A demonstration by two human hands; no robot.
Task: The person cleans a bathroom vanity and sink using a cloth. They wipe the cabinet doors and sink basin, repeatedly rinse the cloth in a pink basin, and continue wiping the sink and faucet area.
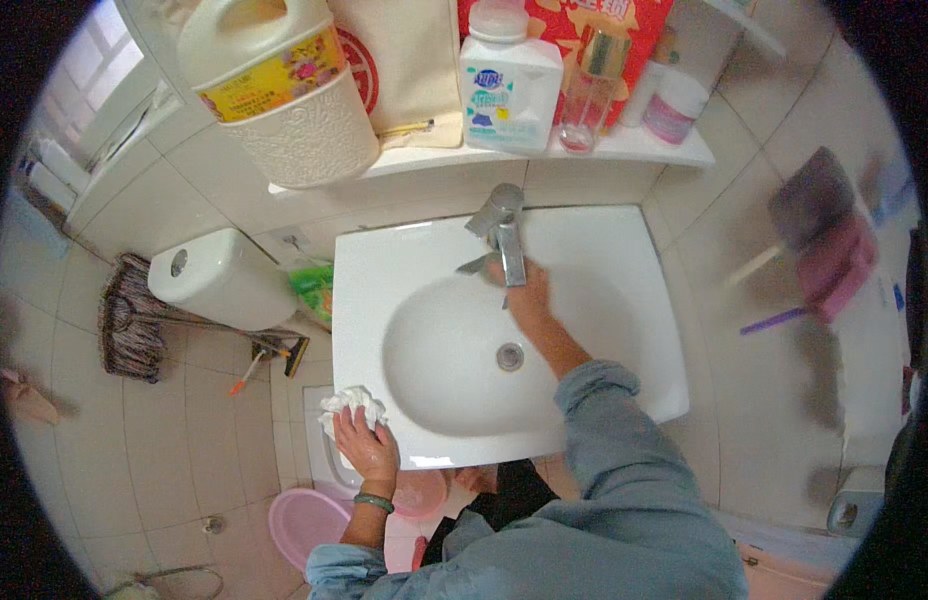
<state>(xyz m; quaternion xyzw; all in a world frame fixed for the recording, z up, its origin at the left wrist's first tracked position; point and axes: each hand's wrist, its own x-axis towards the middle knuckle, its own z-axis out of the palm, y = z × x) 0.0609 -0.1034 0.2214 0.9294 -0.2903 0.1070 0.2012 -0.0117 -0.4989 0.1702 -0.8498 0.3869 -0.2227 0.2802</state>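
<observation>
"What fills most of your view?"

"The white sink (606,235). I'm probably cleaning it, so I'd work from the rim inward, in overlapping strokes."

"And the chrome faucet (513,255)?"

"It stands at the back. My right hand (529,295) is at its spout, but the fingertips go out of sight behind the metal; I can't tell whether they're gripping. Back there I'd go by feel and steer clear of the lever."

"The other one?"

"My left hand (366,442) has its fingers closed over the crumpled white cloth (348,397), at the sink's front left corner. Even pressure through the bunch should suit that curve."

"The drain (510,356)?"

"Last, I'd say: loosened grime collects there."
</observation>
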